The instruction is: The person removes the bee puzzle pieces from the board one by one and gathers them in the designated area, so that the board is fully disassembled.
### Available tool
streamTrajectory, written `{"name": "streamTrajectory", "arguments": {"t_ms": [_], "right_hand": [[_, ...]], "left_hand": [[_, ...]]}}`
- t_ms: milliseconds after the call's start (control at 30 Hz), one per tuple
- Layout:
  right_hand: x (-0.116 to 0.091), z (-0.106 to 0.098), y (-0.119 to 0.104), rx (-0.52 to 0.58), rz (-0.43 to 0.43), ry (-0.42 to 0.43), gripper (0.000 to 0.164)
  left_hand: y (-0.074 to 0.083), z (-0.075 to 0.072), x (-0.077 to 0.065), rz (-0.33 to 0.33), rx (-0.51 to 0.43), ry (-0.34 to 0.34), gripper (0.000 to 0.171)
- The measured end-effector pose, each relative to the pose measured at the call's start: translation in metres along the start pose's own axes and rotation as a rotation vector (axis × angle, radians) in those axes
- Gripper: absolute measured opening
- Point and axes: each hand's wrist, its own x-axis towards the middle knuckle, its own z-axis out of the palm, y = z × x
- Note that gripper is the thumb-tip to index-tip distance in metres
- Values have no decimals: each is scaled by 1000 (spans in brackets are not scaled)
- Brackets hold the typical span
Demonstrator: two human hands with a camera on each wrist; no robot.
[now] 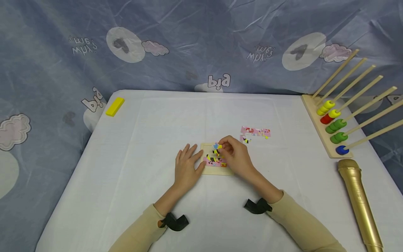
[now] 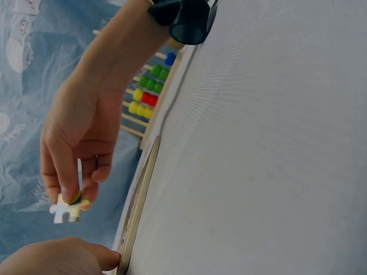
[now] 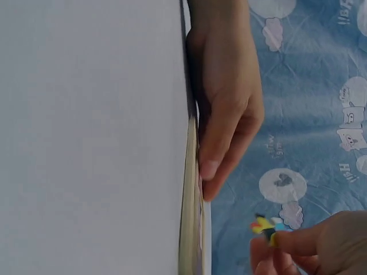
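In the head view a shallow wooden puzzle board lies near the middle of the table. Pink pieces with a bee picture fill its lower part. My left hand lies with spread fingers at the board's left edge, the thumb touching its rim. Above the board, my right hand pinches a jigsaw piece between thumb and fingers. That piece has yellow, black and light blue on it, and in the left wrist view it hangs clear of the board. Several loose pink jigsaw pieces lie beyond the right hand.
A wooden bead counting rack with slanting rods and coloured beads stands at the table's right edge. Nearer lies a gold microphone. At the far left corner is a yellow block. A patterned grey-blue cloth hangs behind the white-covered table.
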Motion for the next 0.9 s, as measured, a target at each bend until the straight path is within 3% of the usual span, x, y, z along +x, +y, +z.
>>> {"name": "streamTrajectory", "arguments": {"t_ms": [300, 533, 700, 900], "right_hand": [[2, -21, 6, 73, 104, 41, 18], [4, -54, 33, 39, 150, 121, 20], [4, -80, 54, -14, 220, 229, 19], [5, -92, 70, -20, 315, 277, 21]], "left_hand": [[1, 2, -2, -6, -10, 0, 39], [1, 2, -2, -6, -10, 7, 40], [1, 0, -1, 0, -5, 9, 40], [2, -1, -1, 8, -9, 14, 40]]}}
